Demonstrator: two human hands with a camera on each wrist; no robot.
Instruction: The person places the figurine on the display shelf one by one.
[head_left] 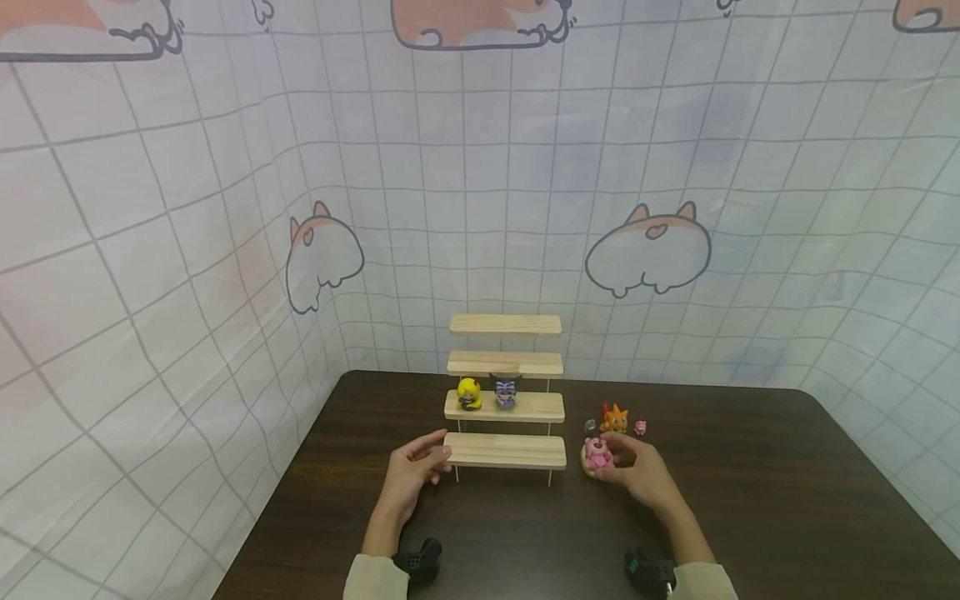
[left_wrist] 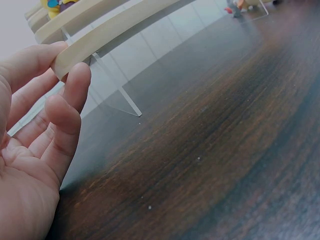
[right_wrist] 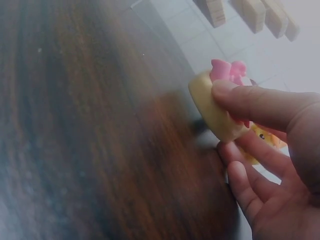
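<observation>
Although the right hand covers one part of it, the pink figure, with its pale yellow base, can be recognised just beside the right end of the wooden shelf. The thumb and fingers pinch this figure; in the right wrist view the thumb hides much of the pink body, and I cannot tell whether the base touches the table.

The left hand pinches the left end of the lowest board with bent fingers, but how many of them really touch the wood is difficult to see. On the next board above stand a yellow-haired figure and a dark purple figure; the left wrist view cuts them off almost completely.

Behind the right hand there are an orange figure, a small pink figure and a small grey piece, whose form is too tiny to make out. A red detail is partly hidden behind the orange one. Both sleeves are cut by the lower edge of the head view.
</observation>
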